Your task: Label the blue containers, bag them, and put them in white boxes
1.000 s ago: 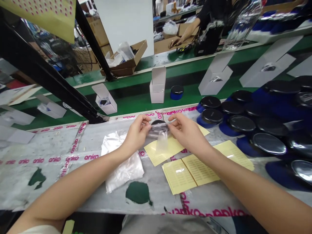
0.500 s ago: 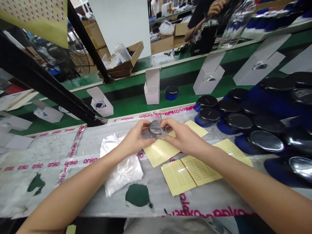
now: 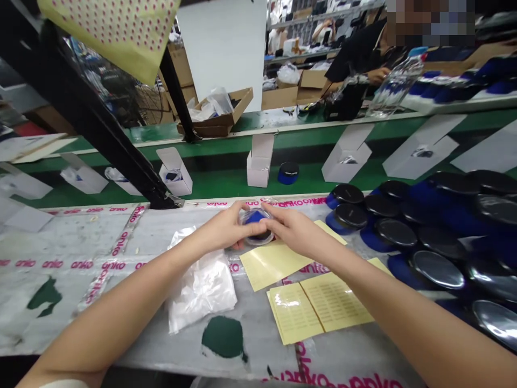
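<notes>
A round puck-shaped item (image 3: 255,217), blue with a black part and wrapped in clear plastic, is held between both hands above the bench. My left hand (image 3: 226,227) grips its left side, the thumb lying across it. From the right, my right hand (image 3: 294,229) has its thumb and fingers closed on the same item. Just below lie yellow label sheets (image 3: 278,258). A stack of clear plastic bags (image 3: 204,291) rests under my left forearm. Many similar blue pieces with glossy black tops (image 3: 398,234) stand close together on the right.
Open white boxes (image 3: 259,170) stand along a green conveyor (image 3: 226,188) behind the bench, beside one lone blue-black piece (image 3: 288,172). A black slanted post (image 3: 109,134) crosses the left. A co-worker (image 3: 357,56) is across the line, near a clear bottle (image 3: 398,83).
The wrapped item has been turned, so its blue part now shows instead of the black top. My thumbs have moved onto it. The camera view has tilted up slightly.
</notes>
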`<state>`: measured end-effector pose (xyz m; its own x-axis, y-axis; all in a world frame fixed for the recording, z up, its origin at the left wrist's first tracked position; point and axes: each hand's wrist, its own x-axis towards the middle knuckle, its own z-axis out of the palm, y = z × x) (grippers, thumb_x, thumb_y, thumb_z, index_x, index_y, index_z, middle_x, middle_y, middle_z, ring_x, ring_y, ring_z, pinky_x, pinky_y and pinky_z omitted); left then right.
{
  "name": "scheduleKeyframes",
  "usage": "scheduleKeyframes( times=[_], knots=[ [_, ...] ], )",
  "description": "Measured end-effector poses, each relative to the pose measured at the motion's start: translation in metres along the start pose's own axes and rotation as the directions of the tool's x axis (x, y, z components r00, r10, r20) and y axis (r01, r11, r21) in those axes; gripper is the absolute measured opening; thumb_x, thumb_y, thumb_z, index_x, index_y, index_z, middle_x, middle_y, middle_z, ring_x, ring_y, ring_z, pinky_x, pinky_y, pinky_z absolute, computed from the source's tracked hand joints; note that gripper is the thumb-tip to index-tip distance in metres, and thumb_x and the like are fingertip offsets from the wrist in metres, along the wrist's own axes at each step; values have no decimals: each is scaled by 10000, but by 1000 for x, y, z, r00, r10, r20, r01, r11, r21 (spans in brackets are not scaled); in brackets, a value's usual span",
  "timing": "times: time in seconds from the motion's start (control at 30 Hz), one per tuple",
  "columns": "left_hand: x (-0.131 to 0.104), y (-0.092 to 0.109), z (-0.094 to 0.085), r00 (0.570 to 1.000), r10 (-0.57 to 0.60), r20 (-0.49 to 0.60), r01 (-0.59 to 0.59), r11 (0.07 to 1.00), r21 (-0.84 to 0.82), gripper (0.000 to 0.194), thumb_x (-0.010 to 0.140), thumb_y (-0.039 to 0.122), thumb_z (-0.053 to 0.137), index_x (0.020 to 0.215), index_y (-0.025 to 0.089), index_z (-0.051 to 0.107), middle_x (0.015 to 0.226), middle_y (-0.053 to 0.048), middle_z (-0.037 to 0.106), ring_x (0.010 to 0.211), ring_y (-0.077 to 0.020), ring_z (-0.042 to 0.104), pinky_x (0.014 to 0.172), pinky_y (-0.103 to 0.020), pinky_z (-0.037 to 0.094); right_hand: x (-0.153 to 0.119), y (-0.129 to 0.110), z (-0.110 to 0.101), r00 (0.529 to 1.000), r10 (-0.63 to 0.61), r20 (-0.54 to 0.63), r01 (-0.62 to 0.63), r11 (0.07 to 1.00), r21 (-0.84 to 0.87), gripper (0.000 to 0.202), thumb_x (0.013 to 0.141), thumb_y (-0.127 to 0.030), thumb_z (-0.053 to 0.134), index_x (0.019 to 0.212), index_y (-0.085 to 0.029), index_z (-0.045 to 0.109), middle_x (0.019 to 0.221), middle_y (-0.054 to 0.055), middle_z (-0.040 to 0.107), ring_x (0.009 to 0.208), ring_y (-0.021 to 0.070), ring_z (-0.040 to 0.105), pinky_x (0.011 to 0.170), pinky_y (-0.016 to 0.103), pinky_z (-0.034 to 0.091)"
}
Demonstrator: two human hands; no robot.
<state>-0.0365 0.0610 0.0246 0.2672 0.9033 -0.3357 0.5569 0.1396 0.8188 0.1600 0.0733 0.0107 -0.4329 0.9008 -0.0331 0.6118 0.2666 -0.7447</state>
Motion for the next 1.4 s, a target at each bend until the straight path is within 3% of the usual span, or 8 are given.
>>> scheduleKeyframes(
  times=[0.23, 0.43, 0.53, 0.63, 0.8, 1.1, 1.27, 1.4],
  knots=[
    [19, 2, -14, 990, 57, -126, -62, 997, -36, 112, 877, 234, 632, 797, 177, 580, 486, 47, 580, 362, -105, 517, 392, -198, 376, 27, -2, 7, 978, -45, -206, 5, 981, -192, 381, 979, -397, 520, 1255, -188, 679, 1191, 155, 713, 1149, 340, 640, 957, 475, 491],
    [20, 10, -28, 966, 167, -196, -199, 967, -157, 115, 857, 217, 626, 961, 172, 604, 565, 34, 624, 416, -105, 547, 398, -188, 411, 35, -2, 7, 972, -233, 26, 230, 930, -286, 547, 723, -402, 812, 1211, -216, 648, 1225, 131, 660, 1099, 308, 625, 868, 413, 507],
    [9, 14, -43, 858, 268, -438, -412, 868, -277, 248, 813, 234, 671, 1041, 167, 600, 728, -1, 676, 536, -113, 606, 440, -200, 471, 46, -15, -6, 973, -232, 7, 224, 933, -281, 260, 779, -323, 722, 1000, -198, 669, 932, 65, 702, 807, 233, 651, 728, 348, 495],
    [-5, 11, -64, 758, 271, -594, -465, 862, -200, 231, 786, 271, 714, 975, 163, 633, 811, -27, 698, 621, -123, 631, 493, -214, 496, 74, -32, -29, 953, -240, -183, 184, 943, -278, 315, 867, -350, 619, 1148, -209, 607, 1100, 99, 684, 926, 260, 642, 805, 383, 485],
    [-26, -11, -83, 883, 194, -427, -215, 977, -2, 265, 795, 388, 740, 941, 170, 706, 822, -49, 731, 731, -177, 680, 686, -303, 551, 130, -36, -46, 880, -279, -383, 41, 850, -525, 451, 902, -310, 601, 1313, -160, 488, 1275, 194, 610, 1152, 361, 540, 913, 486, 454],
    [-51, -53, -83, 878, 47, -476, -72, 997, -34, 332, 760, 476, 760, 948, 203, 737, 938, -79, 760, 886, -251, 706, 791, -359, 576, 145, -17, -43, 958, -189, -215, 32, 818, -575, 327, 941, -495, 587, 977, -205, 733, 1325, 152, 611, 1265, 394, 474, 999, 584, 427],
    [-46, -47, -79, 926, 73, -369, -54, 997, 62, 318, 801, 501, 701, 923, 213, 752, 922, -69, 772, 829, -246, 698, 703, -324, 554, 144, 4, -88, 966, -94, -241, -60, 825, -561, 357, 980, -362, 543, 1243, -155, 667, 1337, 189, 605, 1251, 366, 535, 1016, 517, 459],
    [-43, -44, -73, 934, 150, -325, -75, 970, 232, 337, 833, 520, 664, 973, 226, 752, 999, -73, 777, 878, -265, 696, 743, -341, 549, 140, 31, -79, 994, 29, -110, -86, 825, -559, 418, 928, -367, 678, 1297, -183, 610, 1305, 119, 628, 1139, 273, 626, 951, 487, 537]
  ],
)
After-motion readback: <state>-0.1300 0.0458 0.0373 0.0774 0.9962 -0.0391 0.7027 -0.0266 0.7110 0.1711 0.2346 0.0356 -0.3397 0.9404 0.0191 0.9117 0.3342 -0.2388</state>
